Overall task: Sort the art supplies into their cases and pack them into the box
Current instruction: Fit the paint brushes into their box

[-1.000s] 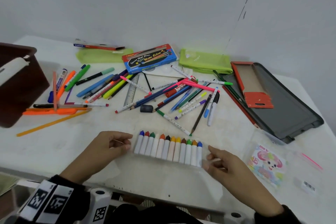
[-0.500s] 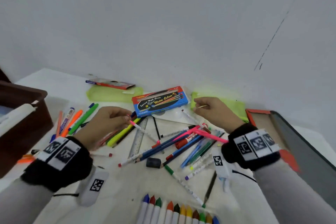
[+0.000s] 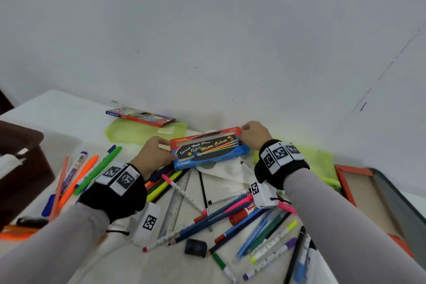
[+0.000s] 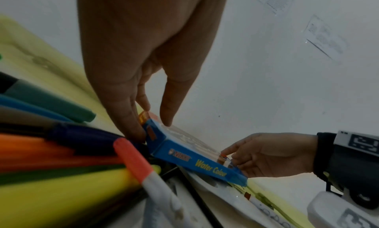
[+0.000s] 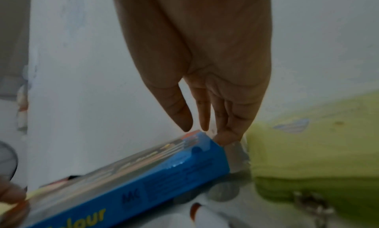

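Note:
A blue and red water colour box (image 3: 208,150) lies near the wall, tilted over a white palette (image 3: 232,169). My left hand (image 3: 164,150) pinches its left end, thumb on top and fingers against the short side (image 4: 152,126). My right hand (image 3: 245,132) grips the right end, fingertips on the corner (image 5: 203,132). The box's blue long side (image 4: 197,158) faces me. Loose pens, markers and pencils (image 3: 242,214) lie scattered under my forearms.
A dark brown box (image 3: 20,168) stands at the left. An open grey case with an orange tray (image 3: 380,203) lies at the right. Green pouches (image 3: 129,131) (image 5: 307,158) flank the box. A flat pencil pack (image 3: 140,116), a ruler (image 3: 177,200) and an eraser (image 3: 195,247) also lie here.
Both hands left the crayon row at the front edge, reached across the pen pile, and took hold of the water colour box at its two ends. The view leaned forward.

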